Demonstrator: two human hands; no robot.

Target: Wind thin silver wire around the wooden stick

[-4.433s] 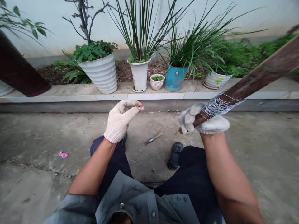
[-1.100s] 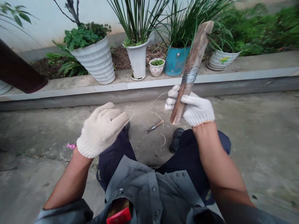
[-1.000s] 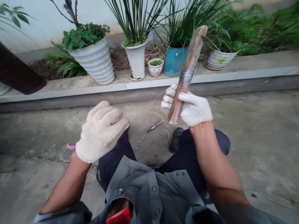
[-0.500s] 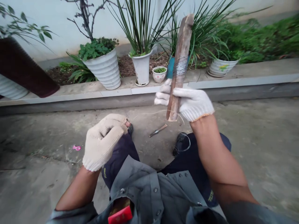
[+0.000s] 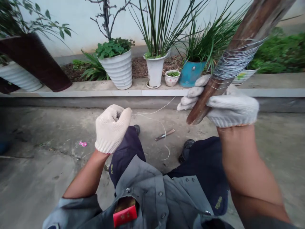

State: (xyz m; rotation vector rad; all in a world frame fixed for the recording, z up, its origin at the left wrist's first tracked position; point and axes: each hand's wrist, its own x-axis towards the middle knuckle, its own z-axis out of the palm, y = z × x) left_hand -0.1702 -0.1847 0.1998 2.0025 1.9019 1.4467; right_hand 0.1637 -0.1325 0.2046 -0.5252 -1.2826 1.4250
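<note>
My right hand point(image 5: 228, 106), in a white knitted glove, grips a brown wooden stick point(image 5: 252, 30) near its lower end. Thin silvery wire point(image 5: 234, 63) is wound in many turns round the stick's middle. The stick leans, its top running out of the picture at the upper right. My left hand point(image 5: 113, 127), gloved too, is closed in a pinch on the wire's loose end point(image 5: 156, 111). From there one strand rises toward the stick and another curls down between my knees. On the ground between my feet lies a small tool with a wooden handle point(image 5: 168, 133).
A low ledge point(image 5: 100, 93) crosses ahead, bearing white pots point(image 5: 118, 71), a small pot point(image 5: 172, 80) and a blue pot point(image 5: 192, 74). A dark red pot point(image 5: 47, 63) leans at left. A pink object point(image 5: 83, 143) lies on the concrete. A red packet point(image 5: 125, 218) sits in my pocket.
The stick has come closer and moved right and up, tilting more to the right. My left hand has risen slightly. More loose wire now shows between my hands.
</note>
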